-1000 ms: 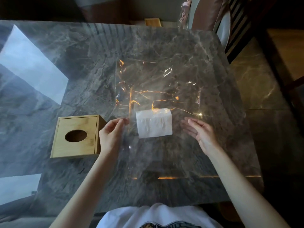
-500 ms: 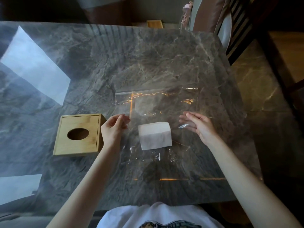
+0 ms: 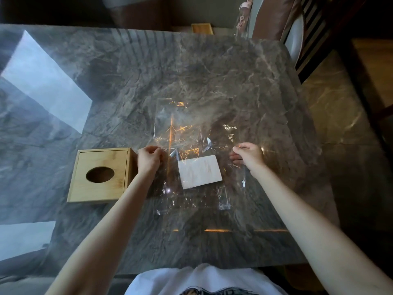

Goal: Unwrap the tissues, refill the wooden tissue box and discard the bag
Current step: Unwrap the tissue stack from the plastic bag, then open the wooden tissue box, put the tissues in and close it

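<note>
A white stack of tissues [image 3: 199, 174] lies inside a clear plastic bag [image 3: 191, 128] on the dark marble table [image 3: 212, 71]. My left hand [image 3: 148, 159] pinches the bag's left side, right of the wooden tissue box [image 3: 102, 174], which has an oval hole in its lid. My right hand [image 3: 248, 155] pinches the bag's right side. Both hands hold the film up, a little beyond the tissues. The bag's far part stretches away from me and glints orange.
A small wooden piece [image 3: 202, 28] shows past the table's far edge. A brown chair [image 3: 297, 28] stands at the far right. Bright window reflections [image 3: 46, 81] lie on the table's left half. The table's near edge runs close to my white shirt [image 3: 191, 279].
Both hands went from open fingers beside the tissues to closed pinches on the bag's sides. The film, which had sunk lower, now stands up again beyond the tissues.
</note>
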